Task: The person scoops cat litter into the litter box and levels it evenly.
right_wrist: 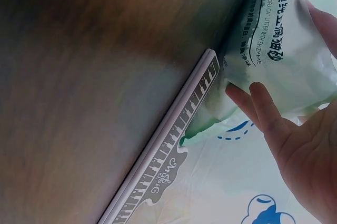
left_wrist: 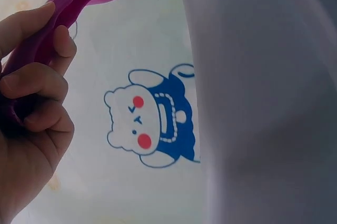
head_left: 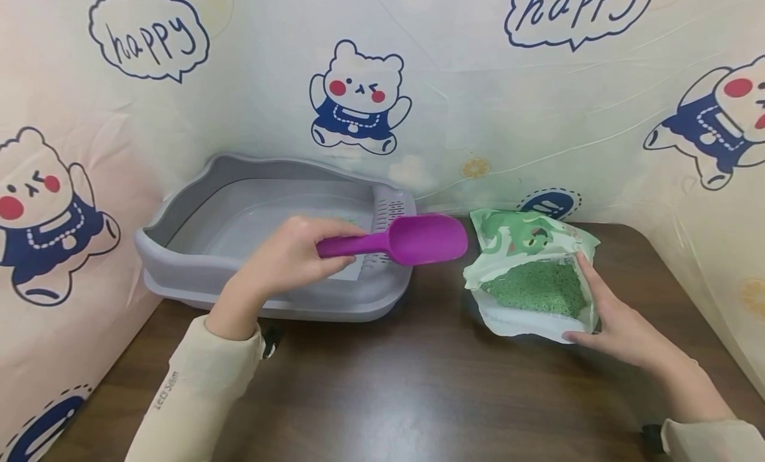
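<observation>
My left hand (head_left: pixel 299 249) grips the handle of a purple scoop (head_left: pixel 427 239) over the right end of a grey litter box (head_left: pixel 206 273). In the left wrist view, the fingers curl round the scoop's handle (left_wrist: pixel 39 47). The scoop's bowl looks bare. To the right stands an opened cat litter bag (head_left: pixel 496 319), green and white, with green granules (head_left: pixel 534 286) inside. My right hand (head_left: pixel 627 329) touches its right side, thumb at the front rim and index finger reaching toward the back. Extended fingers (right_wrist: pixel 260 105) lie against the printed side in the right wrist view.
A few green specks lie in the litter box, near its slotted right end (head_left: pixel 388 213). A ruler (right_wrist: pixel 174 145) with piano-key markings lies beside the bag in the right wrist view. Patterned sheeting (head_left: pixel 442 117) rises behind the dark wooden table (head_left: pixel 382 395) and along both sides.
</observation>
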Tool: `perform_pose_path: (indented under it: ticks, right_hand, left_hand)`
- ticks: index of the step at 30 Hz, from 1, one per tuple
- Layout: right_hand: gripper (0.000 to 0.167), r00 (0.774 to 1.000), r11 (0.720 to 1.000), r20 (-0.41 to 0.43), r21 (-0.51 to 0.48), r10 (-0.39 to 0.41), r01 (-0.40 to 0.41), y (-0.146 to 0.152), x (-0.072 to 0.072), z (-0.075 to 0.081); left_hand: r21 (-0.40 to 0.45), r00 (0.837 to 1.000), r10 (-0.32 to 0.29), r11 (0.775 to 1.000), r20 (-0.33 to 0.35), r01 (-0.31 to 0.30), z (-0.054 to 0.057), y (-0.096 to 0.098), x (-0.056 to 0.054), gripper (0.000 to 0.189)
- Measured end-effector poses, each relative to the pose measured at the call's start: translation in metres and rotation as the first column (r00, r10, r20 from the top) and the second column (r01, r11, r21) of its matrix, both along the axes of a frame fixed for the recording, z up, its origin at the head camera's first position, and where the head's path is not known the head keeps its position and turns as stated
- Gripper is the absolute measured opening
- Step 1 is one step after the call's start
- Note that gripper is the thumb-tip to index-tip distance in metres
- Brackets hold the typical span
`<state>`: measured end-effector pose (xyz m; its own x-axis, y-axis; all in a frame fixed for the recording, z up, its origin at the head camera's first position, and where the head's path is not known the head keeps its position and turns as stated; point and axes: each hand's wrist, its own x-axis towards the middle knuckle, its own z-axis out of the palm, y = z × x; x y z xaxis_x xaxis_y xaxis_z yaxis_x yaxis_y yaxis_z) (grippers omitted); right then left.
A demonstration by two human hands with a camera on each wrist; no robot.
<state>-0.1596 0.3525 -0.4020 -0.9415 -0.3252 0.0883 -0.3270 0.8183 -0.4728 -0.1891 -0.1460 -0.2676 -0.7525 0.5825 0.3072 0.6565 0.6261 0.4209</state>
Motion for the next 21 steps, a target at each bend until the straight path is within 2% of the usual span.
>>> perform_pose_path:
  ticks: [5, 14, 21]
  right_hand:
    - [0.135, 1.000, 1.000, -0.007, -0.009, 0.009, -0.009, 0.000, -0.001, -0.001]
    - [0.135, 1.000, 1.000, -0.020, 0.001, 0.013, -0.013, 0.000, -0.001, -0.002]
    - [0.136, 1.000, 1.000, -0.010, 0.008, 0.001, -0.001, -0.001, -0.001, 0.000]
  left_hand:
    - [0.031, 0.999, -0.046, 0.998, 0.016, 0.046, -0.005, 0.012, 0.003, 0.035]
    - [0.020, 0.993, -0.120, 0.993, 0.014, 0.120, -0.012, 0.032, 0.007, 0.032]
    - [0.021, 0.983, -0.183, 0.983, 0.005, 0.183, -0.015, 0.048, 0.004, 0.031]
